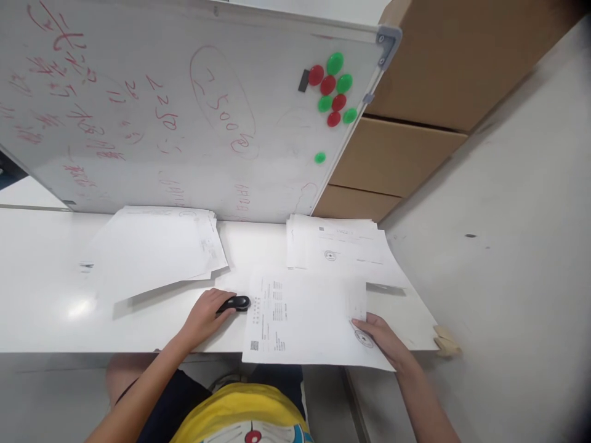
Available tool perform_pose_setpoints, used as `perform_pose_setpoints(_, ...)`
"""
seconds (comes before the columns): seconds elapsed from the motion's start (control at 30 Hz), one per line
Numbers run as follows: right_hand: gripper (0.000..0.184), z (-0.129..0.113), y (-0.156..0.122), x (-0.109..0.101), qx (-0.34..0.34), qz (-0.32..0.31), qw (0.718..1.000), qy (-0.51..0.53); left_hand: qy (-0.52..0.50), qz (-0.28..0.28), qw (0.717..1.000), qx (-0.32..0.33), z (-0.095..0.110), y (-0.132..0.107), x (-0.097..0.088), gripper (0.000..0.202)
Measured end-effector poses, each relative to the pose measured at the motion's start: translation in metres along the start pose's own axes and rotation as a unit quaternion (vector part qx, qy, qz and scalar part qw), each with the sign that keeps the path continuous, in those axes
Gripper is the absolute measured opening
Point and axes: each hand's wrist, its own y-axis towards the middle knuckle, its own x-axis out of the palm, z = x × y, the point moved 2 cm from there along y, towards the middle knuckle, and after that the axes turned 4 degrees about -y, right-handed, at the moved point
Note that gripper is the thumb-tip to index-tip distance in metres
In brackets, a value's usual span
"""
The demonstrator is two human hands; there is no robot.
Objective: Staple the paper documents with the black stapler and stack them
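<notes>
From where I sit, I take the black stapler (pixel 236 303) as my landmark. My left hand (pixel 213 312) is curled around its rear end; my right hand (pixel 376 332), well apart from it, pinches the far side of the printed sheet (pixel 307 323), thumb on top. The sheet lies just right of the stapler, its left edge meeting the stapler's nose. I cannot tell whether the paper sits inside the mouth or only beside it.

That doubt is my main worry: pressing now could miss the edge or catch it crooked, and a push could buckle it. Held on one side only, the sheet could also swing or slip, since its near edge overhangs the tabletop (pixel 252 246), whose front edge runs just nearer me than the stapler.

For room, bare surface lies left of the stapler and a strip straight beyond it, up to the whiteboard (pixel 272 37). Beyond and left sits the left paper stack (pixel 157 249); beyond and right, the right paper stack (pixel 346 246), close enough for a careless sweep to disturb.
</notes>
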Motion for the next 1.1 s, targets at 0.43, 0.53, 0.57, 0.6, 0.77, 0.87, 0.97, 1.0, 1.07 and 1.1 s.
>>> perform_pose_setpoints(0.43,0.035,0.001,0.007,0.017,0.011,-0.040,0.999,-0.035,0.068,0.015,0.996,0.048,0.002,-0.003,0.003,0.036)
perform_pose_setpoints(0.53,0.035,0.001,0.007,0.017,0.013,-0.045,0.998,-0.030,0.084,0.010,0.994,0.072,0.005,-0.001,0.002,0.034)
perform_pose_setpoints(0.57,0.034,0.002,0.008,0.017,0.015,-0.048,0.998,-0.027,0.089,0.009,0.993,0.076,0.006,0.000,0.002,0.034)
perform_pose_setpoints(0.6,0.034,0.003,0.009,0.016,0.017,-0.048,0.998,-0.025,0.095,0.007,0.992,0.078,0.007,0.000,0.003,0.034)
perform_pose_setpoints(0.77,0.033,0.004,0.018,0.012,0.030,-0.032,0.999,-0.022,0.147,0.002,0.986,0.085,0.007,-0.003,0.010,0.043)
perform_pose_setpoints(0.87,0.035,-0.003,0.022,0.015,0.020,-0.033,0.999,-0.026,0.143,0.022,0.984,0.103,0.006,-0.004,0.010,0.042)
perform_pose_setpoints(0.97,0.037,-0.020,0.022,0.015,0.000,-0.033,0.999,-0.039,0.141,0.044,0.983,0.108,0.005,-0.003,0.007,0.041)
perform_pose_setpoints(1.0,0.038,-0.027,0.022,0.012,-0.006,-0.029,0.998,-0.047,0.143,0.051,0.983,0.107,0.005,-0.002,0.007,0.041)
perform_pose_setpoints(1.07,0.037,-0.043,0.024,-0.001,-0.018,-0.002,0.998,-0.061,0.144,0.063,0.982,0.100,0.005,-0.002,0.006,0.046)
perform_pose_setpoints(1.1,0.035,-0.052,0.026,-0.011,-0.023,0.019,0.998,-0.062,0.145,0.067,0.983,0.094,0.004,-0.002,0.006,0.048)
